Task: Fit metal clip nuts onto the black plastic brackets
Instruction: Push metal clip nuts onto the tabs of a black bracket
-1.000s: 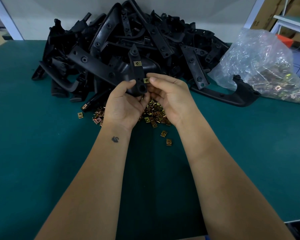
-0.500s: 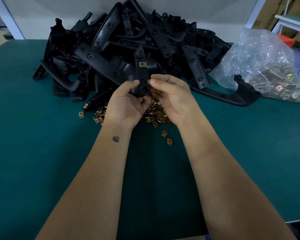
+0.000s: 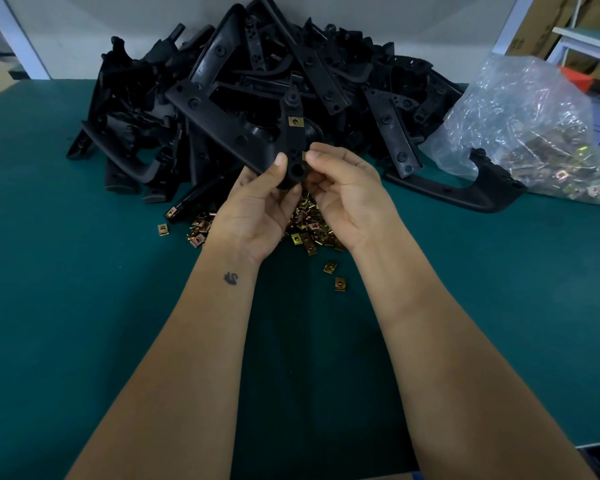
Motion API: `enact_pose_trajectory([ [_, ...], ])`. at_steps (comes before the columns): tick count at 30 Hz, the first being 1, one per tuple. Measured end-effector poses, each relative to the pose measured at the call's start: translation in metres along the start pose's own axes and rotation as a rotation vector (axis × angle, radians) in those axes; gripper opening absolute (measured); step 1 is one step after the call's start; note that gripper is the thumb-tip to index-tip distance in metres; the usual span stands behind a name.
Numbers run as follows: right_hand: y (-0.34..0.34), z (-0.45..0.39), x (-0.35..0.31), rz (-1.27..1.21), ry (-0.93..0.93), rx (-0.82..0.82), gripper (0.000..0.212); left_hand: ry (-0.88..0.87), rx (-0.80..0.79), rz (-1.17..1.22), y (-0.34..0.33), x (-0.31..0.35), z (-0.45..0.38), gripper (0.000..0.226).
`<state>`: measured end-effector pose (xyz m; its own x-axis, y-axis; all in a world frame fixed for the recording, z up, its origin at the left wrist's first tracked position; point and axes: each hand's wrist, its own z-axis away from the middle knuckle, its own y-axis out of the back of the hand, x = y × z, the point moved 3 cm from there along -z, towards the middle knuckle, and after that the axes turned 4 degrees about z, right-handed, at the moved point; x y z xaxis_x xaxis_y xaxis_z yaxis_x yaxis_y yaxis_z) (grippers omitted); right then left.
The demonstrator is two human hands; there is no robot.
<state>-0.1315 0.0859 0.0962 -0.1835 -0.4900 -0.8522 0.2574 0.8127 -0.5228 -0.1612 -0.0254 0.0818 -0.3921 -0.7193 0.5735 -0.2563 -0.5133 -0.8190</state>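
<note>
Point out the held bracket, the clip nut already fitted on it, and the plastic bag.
held bracket [image 3: 293, 143], head view, mid arm.
fitted clip nut [image 3: 295, 121], head view, its face.
plastic bag [image 3: 520, 109], head view, upper wall.

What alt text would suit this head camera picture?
Left hand holds a black bracket upright while the right hand pinches a clip nut against its edge, above loose nuts on a green table.

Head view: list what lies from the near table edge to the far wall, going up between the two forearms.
Bare green table mat → two stray brass clip nuts → heap of loose brass clip nuts → held black plastic bracket → pile of black plastic brackets.
</note>
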Motion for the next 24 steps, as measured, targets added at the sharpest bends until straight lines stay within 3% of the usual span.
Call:
enact_pose_trajectory([
  [17,0.0025,0.0012,-0.0062,0.038,-0.009,-0.216,0.029,0.168,-0.104,-0.051,0.0001,0.0101,0.0068,0.033],
  [24,0.0023,-0.0022,-0.0022,0.033,0.050,-0.096,0.035,0.049,-0.056,-0.098,0.0003,0.0100,0.0030,0.025],
])
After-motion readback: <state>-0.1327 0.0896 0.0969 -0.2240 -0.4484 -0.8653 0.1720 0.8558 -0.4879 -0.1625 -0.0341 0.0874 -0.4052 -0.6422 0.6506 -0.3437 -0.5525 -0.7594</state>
